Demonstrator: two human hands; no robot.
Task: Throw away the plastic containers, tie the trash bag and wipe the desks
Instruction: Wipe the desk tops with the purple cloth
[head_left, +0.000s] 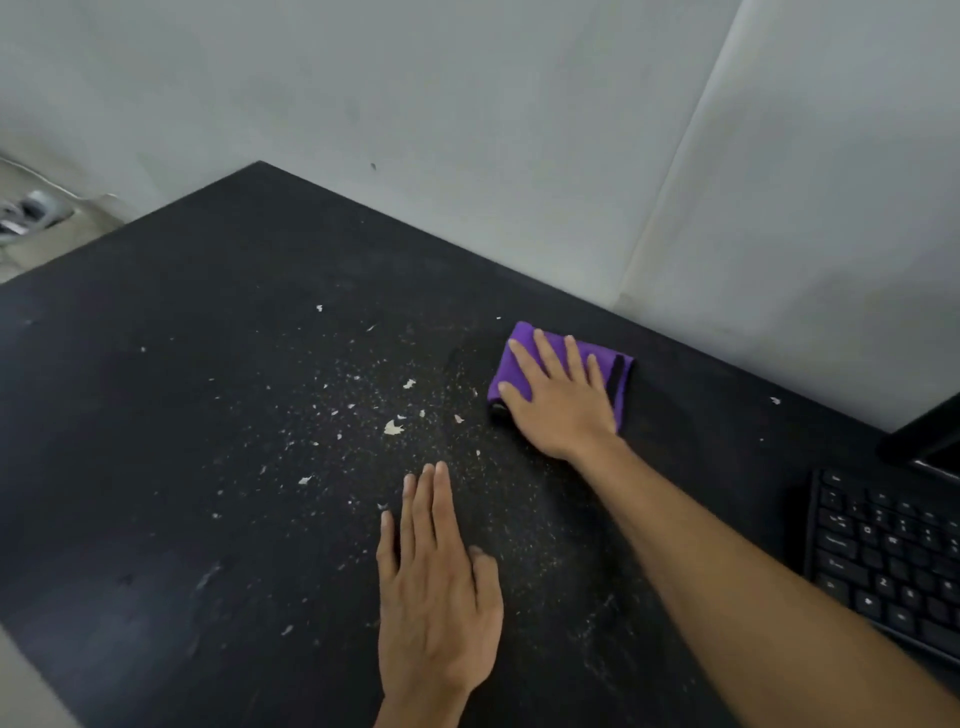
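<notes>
Left hand (436, 587) nearest, bottom centre: palm down, flat on the black tabletop (156, 467), fingers straight and together, holding nothing. Black keyboard (883, 556) at the right edge, partly cut off by the frame. Pale crumbs and flakes (393, 427) scattered over the middle of the tabletop, just ahead of the left fingertips, thinning out toward the left. Beyond them the right hand (558, 400): arm reaching in from lower right, palm down on a folded purple cloth (506, 370), fingers straight and slightly spread, pressing it onto the tabletop rather than gripping it. Cloth sits right of the crumbs, near the far edge. Dark object (930, 436) behind the keyboard, mostly out of frame. Grey wall (467, 104) runs along the far edge.
</notes>
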